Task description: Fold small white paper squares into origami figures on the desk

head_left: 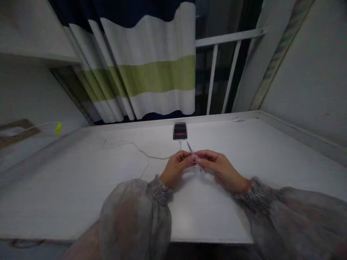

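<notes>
The pen (pixel 190 148) is pinched between left hand (pixel 176 168) and right hand (pixel 221 169) fingertips; judged light, stiff, slippery, best held mid-barrel.

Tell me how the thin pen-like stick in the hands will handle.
Probably stiff: the stick runs straight between the left hand and right hand. Likely light, since fingertips alone hold it. Being slim and round-looking, it may roll on the table.
</notes>
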`<act>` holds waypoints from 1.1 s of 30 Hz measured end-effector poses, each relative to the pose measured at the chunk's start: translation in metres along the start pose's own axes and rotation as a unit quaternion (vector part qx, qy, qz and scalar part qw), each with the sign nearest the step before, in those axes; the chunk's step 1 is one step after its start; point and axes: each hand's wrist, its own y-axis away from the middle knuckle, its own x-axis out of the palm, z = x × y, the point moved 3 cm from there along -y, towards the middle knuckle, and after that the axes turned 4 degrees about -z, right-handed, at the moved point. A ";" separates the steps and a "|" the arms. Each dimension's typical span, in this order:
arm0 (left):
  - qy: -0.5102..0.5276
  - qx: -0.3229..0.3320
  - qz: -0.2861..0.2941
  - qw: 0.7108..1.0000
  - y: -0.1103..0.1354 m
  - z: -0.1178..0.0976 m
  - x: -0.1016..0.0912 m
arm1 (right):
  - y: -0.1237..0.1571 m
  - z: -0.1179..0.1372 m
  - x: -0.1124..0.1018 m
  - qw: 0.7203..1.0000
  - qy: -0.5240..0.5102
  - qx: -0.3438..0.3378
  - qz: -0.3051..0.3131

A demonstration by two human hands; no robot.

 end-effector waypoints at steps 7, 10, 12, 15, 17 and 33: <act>0.007 0.002 0.004 1.000 0.000 -0.001 0.000 | -0.003 0.002 0.002 1.000 0.004 0.005 -0.005; 0.004 0.002 0.000 1.000 0.000 -0.001 0.000 | -0.003 0.001 0.002 1.000 0.010 0.004 -0.005; 0.003 0.002 -0.001 1.000 0.000 -0.001 0.000 | -0.003 0.001 0.001 1.000 0.011 0.002 -0.005; 0.006 0.007 0.001 1.000 0.000 -0.001 -0.001 | -0.003 0.002 0.001 1.000 0.011 -0.004 -0.003; 0.006 0.011 0.002 1.000 -0.001 0.000 -0.002 | -0.002 0.002 0.001 1.000 0.016 -0.010 -0.004; -0.110 0.103 0.059 0.987 0.001 0.002 0.003 | -0.003 0.000 -0.002 0.949 0.290 -0.121 -0.025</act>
